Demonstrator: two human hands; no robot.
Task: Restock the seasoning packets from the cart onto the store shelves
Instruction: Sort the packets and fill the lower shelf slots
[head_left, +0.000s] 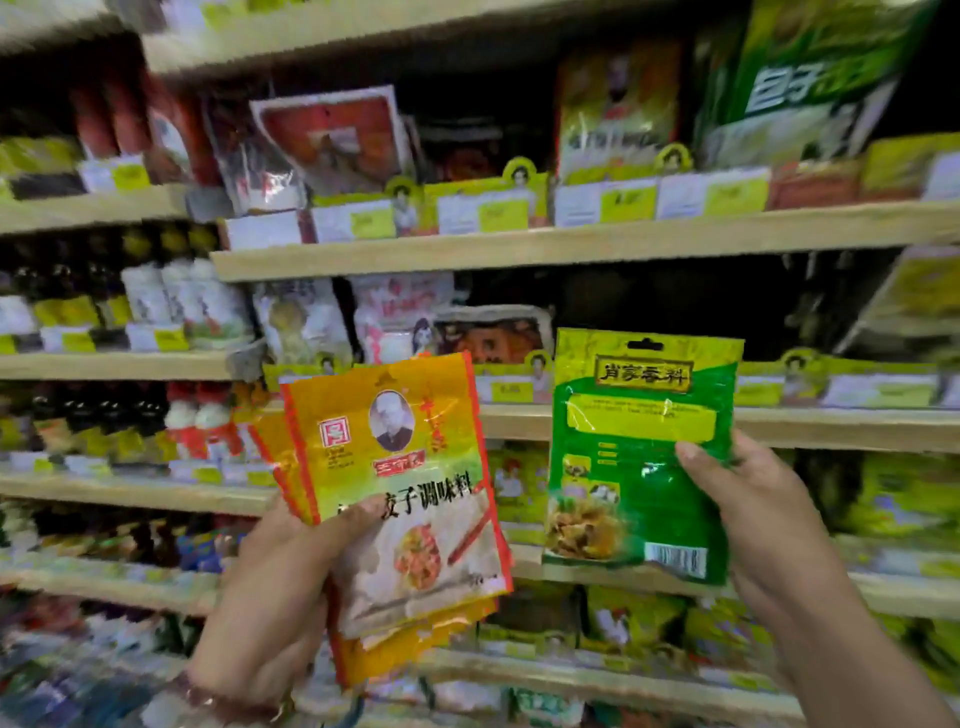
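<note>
Wooden shelves (587, 248) hold the stock: bagged seasoning packs stand behind yellow price tags (493, 213) on the tiers, and dark bottles (72, 291) fill the bays left of them. Much of it is motion-blurred.

Two lots of packets are held up in front of the shelves. The orange packets (395, 467) are a small fanned stack; the front one has a portrait oval, a red logo, Chinese text and a dumpling photo. The green packet (644, 457), right of the stack and not touching it, has its back facing the camera, with a yellow top band, hang hole and barcode at its bottom corner.

Left hand (270, 597) is clamped on the stack's lower left, thumb across the front. Right hand (748, 514) pinches the green packet's right edge, thumb on its face.
</note>
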